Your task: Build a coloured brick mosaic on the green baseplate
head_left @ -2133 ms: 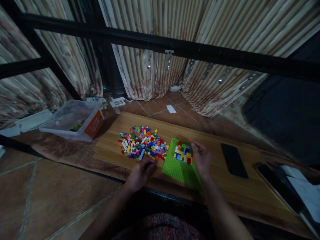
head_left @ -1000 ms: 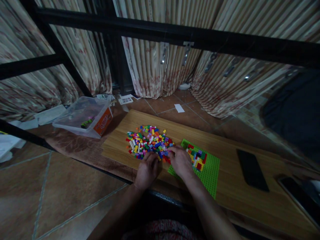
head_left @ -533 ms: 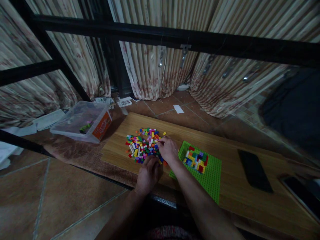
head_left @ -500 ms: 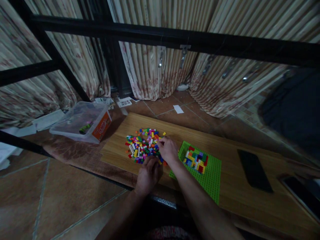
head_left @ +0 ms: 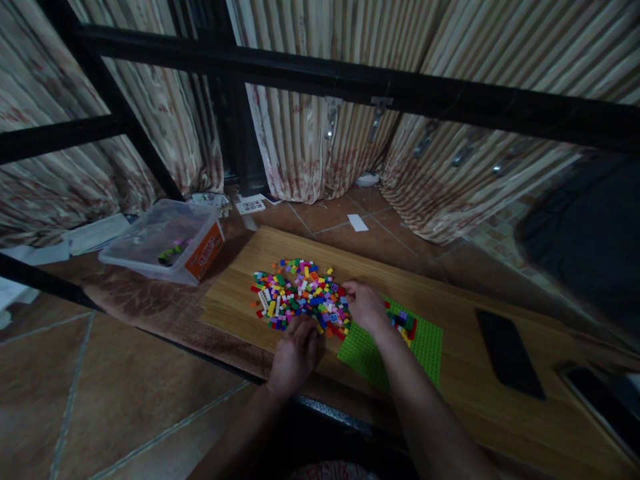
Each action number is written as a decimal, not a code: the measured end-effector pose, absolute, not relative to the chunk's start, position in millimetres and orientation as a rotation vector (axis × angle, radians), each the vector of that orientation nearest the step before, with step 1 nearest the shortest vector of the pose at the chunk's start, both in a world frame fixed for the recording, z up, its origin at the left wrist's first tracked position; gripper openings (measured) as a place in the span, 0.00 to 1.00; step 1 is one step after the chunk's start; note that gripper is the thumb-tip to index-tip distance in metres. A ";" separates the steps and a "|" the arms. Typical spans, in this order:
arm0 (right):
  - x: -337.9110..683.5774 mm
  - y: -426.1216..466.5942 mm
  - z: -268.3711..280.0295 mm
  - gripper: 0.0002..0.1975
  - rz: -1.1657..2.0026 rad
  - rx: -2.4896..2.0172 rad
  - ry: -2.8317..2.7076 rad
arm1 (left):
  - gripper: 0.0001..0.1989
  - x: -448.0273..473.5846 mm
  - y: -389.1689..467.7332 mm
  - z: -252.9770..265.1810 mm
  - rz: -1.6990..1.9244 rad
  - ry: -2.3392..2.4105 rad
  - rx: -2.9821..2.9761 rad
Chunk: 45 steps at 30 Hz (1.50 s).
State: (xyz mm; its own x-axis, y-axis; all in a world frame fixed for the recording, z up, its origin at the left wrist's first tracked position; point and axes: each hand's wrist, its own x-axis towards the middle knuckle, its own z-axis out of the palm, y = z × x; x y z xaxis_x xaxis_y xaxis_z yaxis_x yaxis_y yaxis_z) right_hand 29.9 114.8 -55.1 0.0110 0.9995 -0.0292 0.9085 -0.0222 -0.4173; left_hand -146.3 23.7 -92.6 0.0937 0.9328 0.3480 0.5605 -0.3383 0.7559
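Observation:
A pile of small multicoloured toy bricks (head_left: 295,293) is spread on a wooden board. My left hand (head_left: 294,350) rests at its near edge with the fingers curled together; what they hold, if anything, is hidden. At the pile's right side is my right hand (head_left: 369,308), thumb and fingers pinched. A red brick shows by its fingertips, but whether it is gripped I cannot make out. Beneath my right hand and forearm lies a green studded baseplate (head_left: 427,353). Coloured bricks form a patch on it, mostly covered by my arm.
The wooden board (head_left: 457,313) carries a dark phone-like slab (head_left: 509,353) and another dark device (head_left: 605,407) on the right. A clear plastic box (head_left: 150,243) with an orange label stands at left. A black metal bar (head_left: 310,73) crosses ahead, before striped curtains.
My right hand has moved right from the brick pile towards the baseplate, now covering much of the brick patch. My left hand has stayed at nearly the same spot.

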 end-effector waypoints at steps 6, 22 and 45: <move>20.7 122.3 -52.1 0.13 0.553 -2.042 -2.038 | 0.09 -147.9 24.1 -93.1 1.149 1.447 1.962; 18.0 90.2 -38.9 0.11 0.461 -1.943 -1.629 | 0.08 -150.8 32.5 -95.4 1.160 1.470 2.104; 103.5 51.1 -55.7 0.25 0.143 -1.923 -1.887 | 0.09 -151.1 32.4 -95.6 1.138 1.466 2.102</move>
